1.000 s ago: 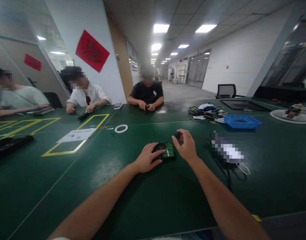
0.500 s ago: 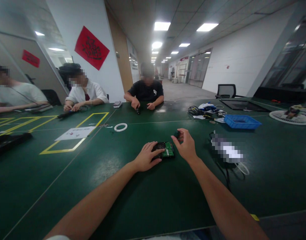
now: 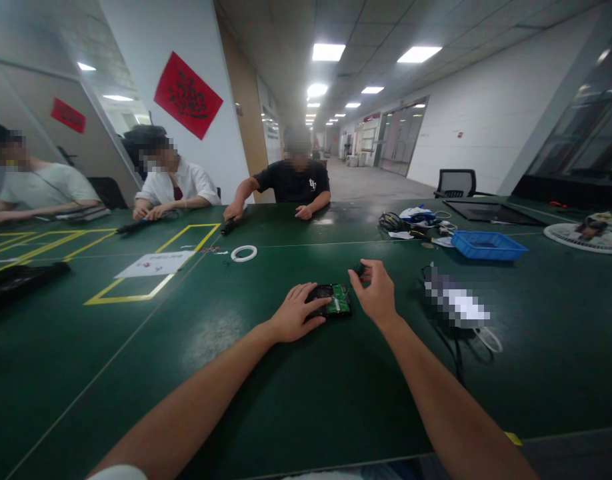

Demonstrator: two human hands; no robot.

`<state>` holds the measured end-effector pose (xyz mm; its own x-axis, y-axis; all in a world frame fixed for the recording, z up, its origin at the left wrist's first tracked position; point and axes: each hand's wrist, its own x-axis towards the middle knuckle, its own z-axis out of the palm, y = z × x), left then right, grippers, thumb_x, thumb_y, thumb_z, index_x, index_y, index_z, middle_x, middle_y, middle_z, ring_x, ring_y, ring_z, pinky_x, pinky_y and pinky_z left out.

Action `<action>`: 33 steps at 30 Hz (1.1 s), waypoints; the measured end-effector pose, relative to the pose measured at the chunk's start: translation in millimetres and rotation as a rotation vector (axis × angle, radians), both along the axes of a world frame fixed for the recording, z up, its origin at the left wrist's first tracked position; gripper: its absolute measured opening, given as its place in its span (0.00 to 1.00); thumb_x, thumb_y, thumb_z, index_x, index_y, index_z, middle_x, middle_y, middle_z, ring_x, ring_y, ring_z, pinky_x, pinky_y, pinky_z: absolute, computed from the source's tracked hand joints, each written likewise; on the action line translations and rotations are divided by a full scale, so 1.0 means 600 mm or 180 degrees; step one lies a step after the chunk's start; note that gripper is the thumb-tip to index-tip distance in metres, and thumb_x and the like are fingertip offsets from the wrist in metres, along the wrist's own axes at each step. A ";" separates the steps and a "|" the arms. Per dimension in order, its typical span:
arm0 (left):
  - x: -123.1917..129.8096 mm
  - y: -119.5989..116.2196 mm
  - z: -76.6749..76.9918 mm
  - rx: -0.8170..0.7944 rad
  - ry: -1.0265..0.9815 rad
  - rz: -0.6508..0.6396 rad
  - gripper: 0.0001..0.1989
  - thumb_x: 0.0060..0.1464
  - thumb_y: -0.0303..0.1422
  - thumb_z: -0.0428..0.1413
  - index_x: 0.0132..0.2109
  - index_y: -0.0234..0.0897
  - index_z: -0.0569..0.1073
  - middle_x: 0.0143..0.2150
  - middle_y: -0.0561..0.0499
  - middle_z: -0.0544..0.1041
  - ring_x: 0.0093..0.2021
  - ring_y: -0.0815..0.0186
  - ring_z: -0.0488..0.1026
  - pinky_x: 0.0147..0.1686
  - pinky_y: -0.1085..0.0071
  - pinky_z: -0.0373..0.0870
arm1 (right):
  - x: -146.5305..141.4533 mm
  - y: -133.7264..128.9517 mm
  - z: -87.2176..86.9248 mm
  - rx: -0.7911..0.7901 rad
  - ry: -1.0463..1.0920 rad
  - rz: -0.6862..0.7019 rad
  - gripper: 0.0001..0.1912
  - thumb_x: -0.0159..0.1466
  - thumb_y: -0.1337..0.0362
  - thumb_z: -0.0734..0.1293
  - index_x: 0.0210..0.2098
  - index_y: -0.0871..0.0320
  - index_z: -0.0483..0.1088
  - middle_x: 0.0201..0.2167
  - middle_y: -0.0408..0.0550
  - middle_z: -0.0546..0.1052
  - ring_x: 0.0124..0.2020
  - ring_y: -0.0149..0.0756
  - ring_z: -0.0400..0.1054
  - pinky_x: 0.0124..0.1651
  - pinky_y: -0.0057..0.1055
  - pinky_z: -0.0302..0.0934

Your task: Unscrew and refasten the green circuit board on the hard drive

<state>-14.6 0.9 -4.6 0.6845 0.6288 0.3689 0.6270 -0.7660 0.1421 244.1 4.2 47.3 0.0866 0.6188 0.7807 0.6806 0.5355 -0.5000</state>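
On the green table in front of me lies a hard drive [image 3: 340,300], with its green circuit board facing up. My left hand [image 3: 297,313] grips its left end, the thumb along the near edge and the index finger reaching over the board. Just right of the drive, and a little above the table, my right hand [image 3: 375,290] is closed in a pinch. Between its thumb and fingers is a small dark piece [image 3: 359,269], too small and shaded to name. The drive's left side is partly hidden under my fingers.
To the right are a blurred-out item [image 3: 456,300] with cables and a blue tray [image 3: 489,247]. Tangled cables [image 3: 411,223] lie behind. A white ring [image 3: 244,253] and a paper sheet [image 3: 153,265] are to the left. A co-worker [image 3: 296,180] sits opposite; two more sit left.
The co-worker opposite has stretched an arm out to the left, with a dark object in that hand. My hands have barely moved; the view has shifted slightly.
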 end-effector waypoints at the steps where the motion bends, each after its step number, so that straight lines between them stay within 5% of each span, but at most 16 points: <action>1: 0.000 0.000 0.000 0.0001 -0.0002 0.0000 0.28 0.64 0.46 0.55 0.69 0.54 0.63 0.74 0.43 0.52 0.70 0.44 0.53 0.66 0.39 0.52 | 0.000 -0.001 0.000 0.0046 -0.0048 -0.0013 0.18 0.66 0.55 0.68 0.52 0.56 0.66 0.44 0.54 0.75 0.37 0.42 0.74 0.40 0.43 0.75; 10: 0.003 -0.002 0.003 0.0019 0.0029 0.0013 0.28 0.65 0.46 0.54 0.70 0.54 0.63 0.73 0.43 0.53 0.71 0.44 0.52 0.66 0.40 0.52 | 0.002 0.004 -0.002 0.0182 -0.0082 0.0271 0.18 0.67 0.60 0.65 0.56 0.55 0.63 0.54 0.57 0.73 0.47 0.44 0.73 0.43 0.42 0.76; 17: 0.002 -0.002 0.002 0.0057 0.0026 0.0016 0.28 0.65 0.46 0.55 0.70 0.54 0.63 0.73 0.44 0.53 0.71 0.44 0.52 0.67 0.41 0.52 | 0.004 -0.004 0.006 0.0158 -0.0245 0.0133 0.15 0.68 0.57 0.66 0.51 0.54 0.66 0.45 0.54 0.72 0.37 0.41 0.72 0.39 0.40 0.74; 33: 0.003 0.002 -0.002 0.0081 0.0031 0.0004 0.28 0.65 0.45 0.54 0.69 0.54 0.63 0.73 0.43 0.53 0.71 0.44 0.52 0.66 0.40 0.52 | 0.001 0.000 -0.004 0.0153 -0.0067 0.0213 0.16 0.68 0.58 0.65 0.53 0.55 0.64 0.48 0.56 0.75 0.40 0.43 0.75 0.41 0.42 0.75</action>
